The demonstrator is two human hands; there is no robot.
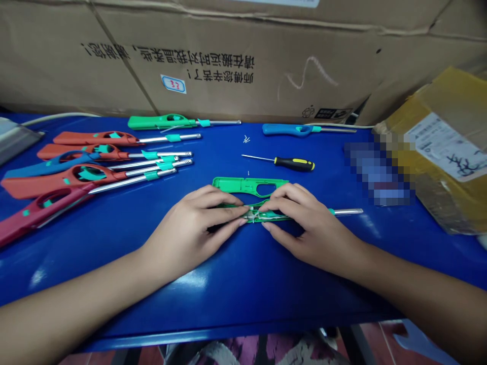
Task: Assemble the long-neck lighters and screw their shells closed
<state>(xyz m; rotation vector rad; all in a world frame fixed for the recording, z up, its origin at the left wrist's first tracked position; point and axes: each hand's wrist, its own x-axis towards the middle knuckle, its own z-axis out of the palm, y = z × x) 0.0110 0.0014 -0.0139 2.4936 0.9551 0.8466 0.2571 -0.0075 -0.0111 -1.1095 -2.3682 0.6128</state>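
Note:
An opened green long-neck lighter (274,218) lies on the blue table with its inner parts exposed. Its metal tube (348,211) sticks out to the right, past my right hand. My left hand (201,218) is closed on the left part of the lighter, fingertips at the small pale parts inside. From the other side, my right hand (314,228) pinches the casing near the trigger area. My palms and fingers hide both ends of the body. Just behind my hands rests the loose green casing half (243,185).
Several assembled lighters (91,175) lie at the left, with a green one (163,121) and a blue one (289,130) along the back. A screwdriver (294,163) and small screws (246,139) lie behind the casing. Cardboard boxes (213,30) border the back and right.

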